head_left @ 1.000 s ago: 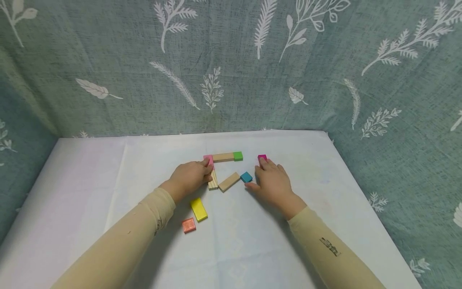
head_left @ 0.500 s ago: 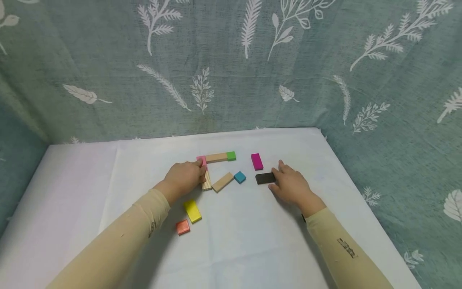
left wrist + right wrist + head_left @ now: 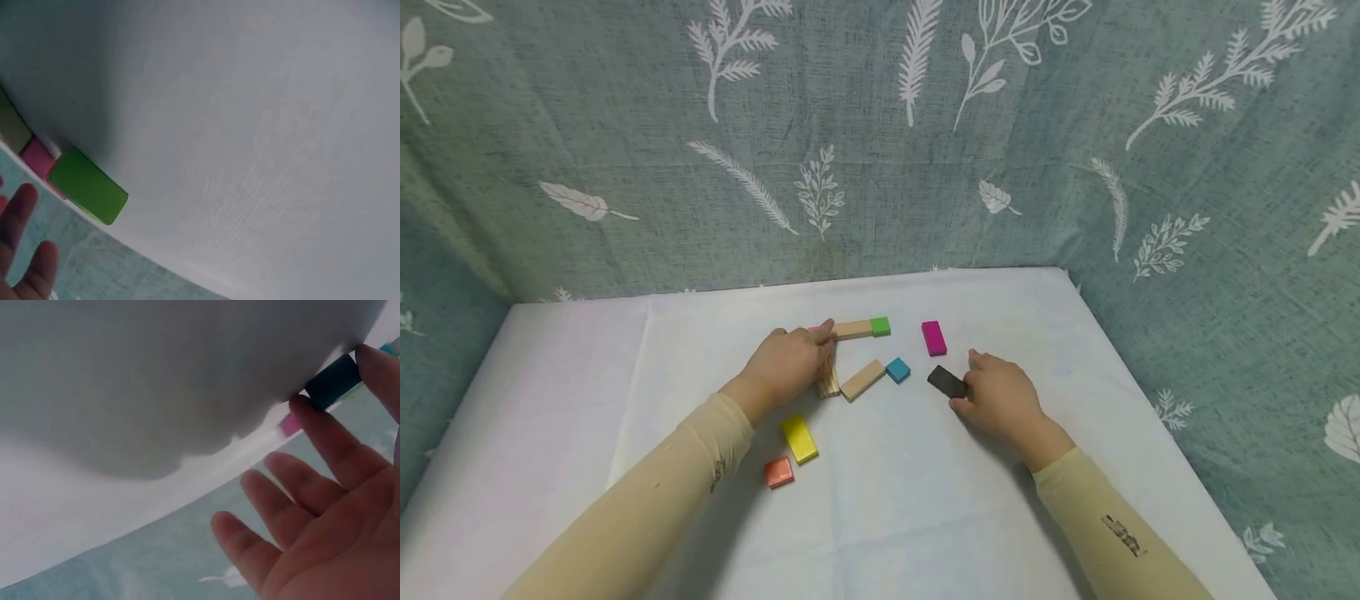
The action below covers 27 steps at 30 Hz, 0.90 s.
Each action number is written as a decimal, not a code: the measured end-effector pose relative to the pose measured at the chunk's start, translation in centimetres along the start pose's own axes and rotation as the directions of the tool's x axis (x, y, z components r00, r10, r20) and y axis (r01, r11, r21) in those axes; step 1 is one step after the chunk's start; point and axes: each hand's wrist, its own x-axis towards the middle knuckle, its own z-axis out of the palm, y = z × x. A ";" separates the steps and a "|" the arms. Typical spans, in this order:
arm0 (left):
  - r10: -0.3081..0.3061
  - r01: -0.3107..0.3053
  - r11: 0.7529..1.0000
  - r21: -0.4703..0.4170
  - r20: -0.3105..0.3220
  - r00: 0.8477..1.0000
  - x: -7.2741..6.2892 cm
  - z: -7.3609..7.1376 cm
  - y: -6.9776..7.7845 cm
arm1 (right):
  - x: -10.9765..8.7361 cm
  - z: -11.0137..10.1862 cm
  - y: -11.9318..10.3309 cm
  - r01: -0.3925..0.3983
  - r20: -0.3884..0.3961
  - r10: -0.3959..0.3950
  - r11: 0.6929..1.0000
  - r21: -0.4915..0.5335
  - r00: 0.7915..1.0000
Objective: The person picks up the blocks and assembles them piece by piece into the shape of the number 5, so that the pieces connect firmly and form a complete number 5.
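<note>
My left hand [image 3: 784,363] reaches over the far left end of a row of small blocks, forefinger stretched over a pale wooden block [image 3: 853,330]. It mostly covers a pink block [image 3: 815,330] and part of a striped wooden block [image 3: 829,382]. In the left wrist view, two spread fingers [image 3: 22,209] hold nothing, and a green block [image 3: 89,185] lies close by. With thumb and forefinger, my right hand [image 3: 1002,398] pinches a black block [image 3: 947,381], its other fingers spread. That block looks dark teal between the fingertips in the right wrist view.
A green block [image 3: 881,327] ends the far row. Nearer lie a slanted wooden block [image 3: 862,380] and a blue block [image 3: 898,370]. A magenta block [image 3: 934,338] lies beyond the black one. Yellow [image 3: 800,439] and red [image 3: 778,472] blocks lie by my left forearm. Patterned cloth walls [image 3: 865,208] surround the white table.
My right hand has moved right from the magenta block to the black one, which has turned to a slant. My left forefinger has stretched out over the pink block toward the wooden one.
</note>
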 end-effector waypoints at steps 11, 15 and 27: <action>0.000 -0.021 0.995 -0.096 -0.220 0.975 -5.1 -1.5 0.3 | -0.5 0.1 -0.6 -0.014 0.110 0.007 0.998 0.057 0.994; -0.067 0.027 0.975 -0.219 -0.179 0.981 -8.8 -1.3 -0.7 | 1.0 0.4 0.9 0.048 0.138 -0.058 0.996 0.078 0.989; -0.246 0.287 0.857 -0.427 0.151 0.957 -17.6 2.0 -3.8 | 3.0 0.6 1.6 0.161 0.172 -0.184 0.977 0.138 0.968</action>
